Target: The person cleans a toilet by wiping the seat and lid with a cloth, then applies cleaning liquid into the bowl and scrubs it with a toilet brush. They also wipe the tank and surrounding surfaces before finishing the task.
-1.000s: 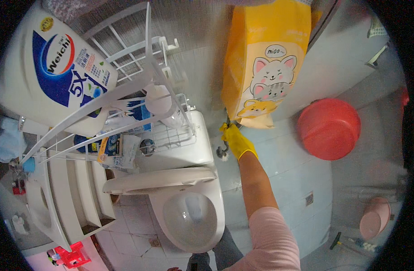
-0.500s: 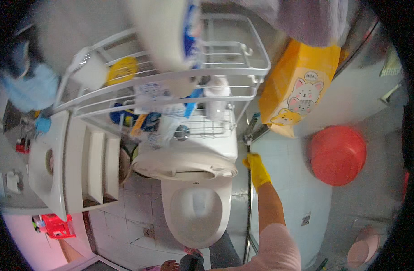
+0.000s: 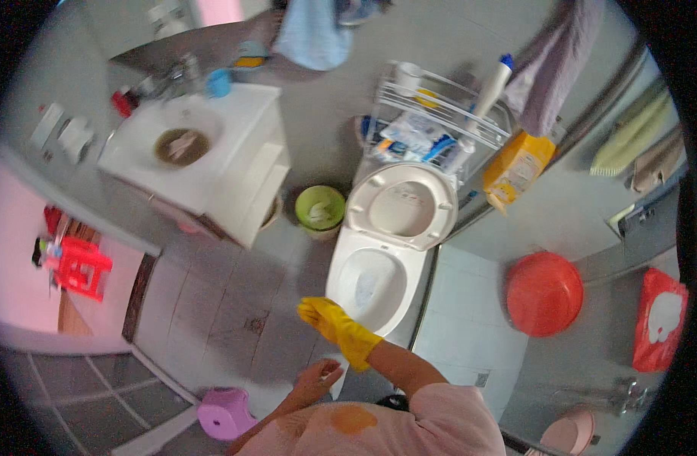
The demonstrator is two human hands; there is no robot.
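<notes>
My right hand (image 3: 335, 328), in a yellow rubber glove, is held across the near left side of the toilet bowl (image 3: 369, 287). Its gloved fingers are bunched together, with nothing seen in them. Bare and just below it, my left hand (image 3: 318, 378) is near my body, its fingers loosely bent and slightly apart; I see no object in it. The toilet's seat and lid (image 3: 401, 201) are raised, and water shows in the bowl.
Behind the toilet, a white wire rack (image 3: 439, 99) carries bottles and packets. Left of it are a green basin (image 3: 320, 207) and a washbasin (image 3: 211, 121) holding murky water. A red tub (image 3: 544, 294) lies right; a purple stool (image 3: 225, 414) stands near left.
The view has swung, now showing more of the room. My gloved right hand has left the metal door edge right of the toilet and moved left. My left hand shows more fully.
</notes>
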